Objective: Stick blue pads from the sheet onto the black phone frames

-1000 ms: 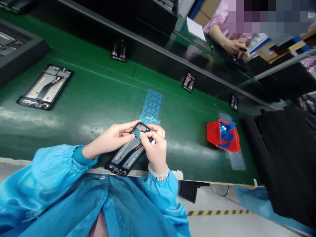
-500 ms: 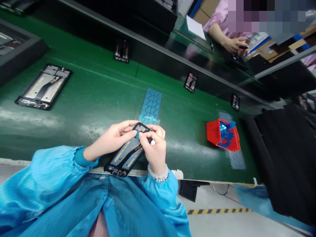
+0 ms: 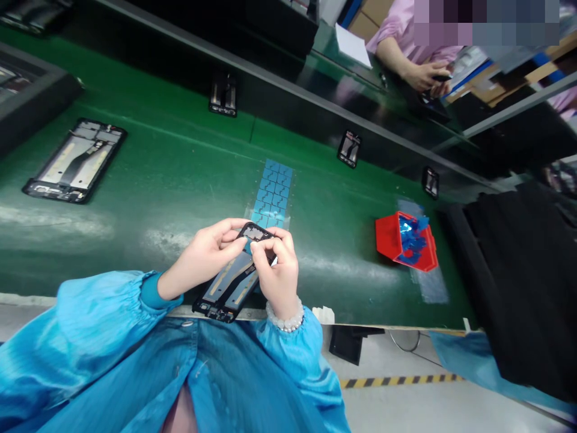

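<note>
A phone frame (image 3: pixel 228 287) with its inside facing up slants over the table's front edge. My left hand (image 3: pixel 204 257) grips its upper left side, the thumb lying across its face. From the other side my right hand (image 3: pixel 279 264) pinches at a small blue sticker (image 3: pixel 247 246) on the frame's upper part, its other fingers around the frame's edge. Whether the sticker is between my right fingertips or flat on the frame is hard to tell. Just beyond my hands lies a sheet of blue stickers (image 3: pixel 273 189).
Another phone frame (image 3: pixel 76 159) lies at left, near a black tray (image 3: pixel 40 102). A red bin (image 3: pixel 388 242) with crumpled blue film stands right, by black foam (image 3: pixel 514 282). Several frames lean along the back ledge. Across it, a co-worker's hands (image 3: pixel 428 78) hold a dark object.
Both hands stay on the phone frame with nearly the same grip. My right hand has shifted slightly left, and the whole view has moved a little.
</note>
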`<move>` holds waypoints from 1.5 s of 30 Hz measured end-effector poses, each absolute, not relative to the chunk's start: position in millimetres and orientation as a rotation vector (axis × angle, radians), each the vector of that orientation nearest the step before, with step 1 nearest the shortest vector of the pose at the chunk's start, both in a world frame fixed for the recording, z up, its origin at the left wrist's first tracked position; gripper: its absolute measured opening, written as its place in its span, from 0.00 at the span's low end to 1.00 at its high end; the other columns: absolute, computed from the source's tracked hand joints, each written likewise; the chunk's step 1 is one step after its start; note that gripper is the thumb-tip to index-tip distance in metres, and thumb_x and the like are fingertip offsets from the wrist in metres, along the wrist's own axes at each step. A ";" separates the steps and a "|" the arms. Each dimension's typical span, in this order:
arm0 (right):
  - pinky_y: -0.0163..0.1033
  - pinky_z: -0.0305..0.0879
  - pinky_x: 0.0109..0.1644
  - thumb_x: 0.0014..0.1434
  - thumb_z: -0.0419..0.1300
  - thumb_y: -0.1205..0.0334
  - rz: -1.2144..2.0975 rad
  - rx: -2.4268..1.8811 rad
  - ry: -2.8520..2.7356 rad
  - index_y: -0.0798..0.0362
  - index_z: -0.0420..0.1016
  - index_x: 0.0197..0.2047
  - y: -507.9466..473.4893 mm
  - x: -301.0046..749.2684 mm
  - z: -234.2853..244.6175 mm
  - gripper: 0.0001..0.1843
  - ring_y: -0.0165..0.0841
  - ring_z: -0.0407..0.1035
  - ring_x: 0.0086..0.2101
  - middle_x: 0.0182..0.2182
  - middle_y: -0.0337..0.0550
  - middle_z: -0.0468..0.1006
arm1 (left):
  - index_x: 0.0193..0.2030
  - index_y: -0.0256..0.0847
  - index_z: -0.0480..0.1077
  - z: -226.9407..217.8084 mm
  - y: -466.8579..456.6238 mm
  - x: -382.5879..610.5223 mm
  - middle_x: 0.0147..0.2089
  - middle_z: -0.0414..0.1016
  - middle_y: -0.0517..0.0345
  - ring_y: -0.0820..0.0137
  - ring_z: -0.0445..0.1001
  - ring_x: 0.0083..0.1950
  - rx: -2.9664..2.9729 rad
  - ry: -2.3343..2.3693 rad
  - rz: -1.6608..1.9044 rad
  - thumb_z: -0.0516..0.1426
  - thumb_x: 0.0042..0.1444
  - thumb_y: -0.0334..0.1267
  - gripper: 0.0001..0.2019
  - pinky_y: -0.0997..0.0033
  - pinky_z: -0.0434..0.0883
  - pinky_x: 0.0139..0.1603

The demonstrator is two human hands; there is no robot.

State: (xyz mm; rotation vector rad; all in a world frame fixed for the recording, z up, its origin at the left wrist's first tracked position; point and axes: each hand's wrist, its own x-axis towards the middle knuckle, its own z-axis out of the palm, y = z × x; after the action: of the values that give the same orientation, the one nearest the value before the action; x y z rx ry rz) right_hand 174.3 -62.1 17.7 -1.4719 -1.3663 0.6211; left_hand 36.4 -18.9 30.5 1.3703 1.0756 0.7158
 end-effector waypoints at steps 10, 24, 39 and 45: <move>0.35 0.66 0.35 0.57 0.57 0.64 0.614 -1.483 -1.370 0.53 0.67 0.26 -64.2 172.8 18.8 0.08 0.28 0.67 0.34 0.38 0.43 0.68 | 0.51 0.36 0.68 28.9 -22.9 38.1 0.41 0.81 0.50 0.65 0.80 0.38 1.348 1.076 0.765 0.56 0.55 0.44 0.19 0.72 0.77 0.37; 0.41 0.67 0.47 0.57 0.56 0.67 0.517 -1.441 -1.406 0.52 0.65 0.26 -65.2 169.1 20.9 0.08 0.32 0.68 0.44 0.38 0.45 0.69 | 0.52 0.37 0.68 23.5 -27.4 37.8 0.45 0.80 0.50 0.66 0.79 0.43 1.405 1.097 0.825 0.56 0.56 0.41 0.17 0.71 0.76 0.45; 0.47 0.69 0.49 0.45 0.68 0.58 0.434 -1.627 -1.025 0.51 0.59 0.50 -69.6 159.2 22.4 0.31 0.39 0.65 0.51 0.55 0.56 0.62 | 0.54 0.39 0.68 26.4 -38.7 41.0 0.46 0.80 0.54 0.66 0.80 0.44 1.582 1.214 0.978 0.54 0.59 0.42 0.18 0.73 0.75 0.45; 0.38 0.73 0.41 0.49 0.62 0.57 0.831 -1.531 -0.864 0.52 0.60 0.43 -66.0 156.7 30.7 0.20 0.31 0.74 0.34 0.36 0.43 0.74 | 0.57 0.35 0.68 28.5 -41.4 39.0 0.50 0.78 0.50 0.64 0.79 0.45 2.052 1.298 0.977 0.49 0.62 0.38 0.19 0.73 0.73 0.49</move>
State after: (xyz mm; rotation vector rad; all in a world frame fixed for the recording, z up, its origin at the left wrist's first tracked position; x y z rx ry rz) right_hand 156.7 -66.0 30.7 -1.5310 -0.8644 0.8308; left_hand 39.0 -41.4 28.5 2.0521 1.2983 0.9770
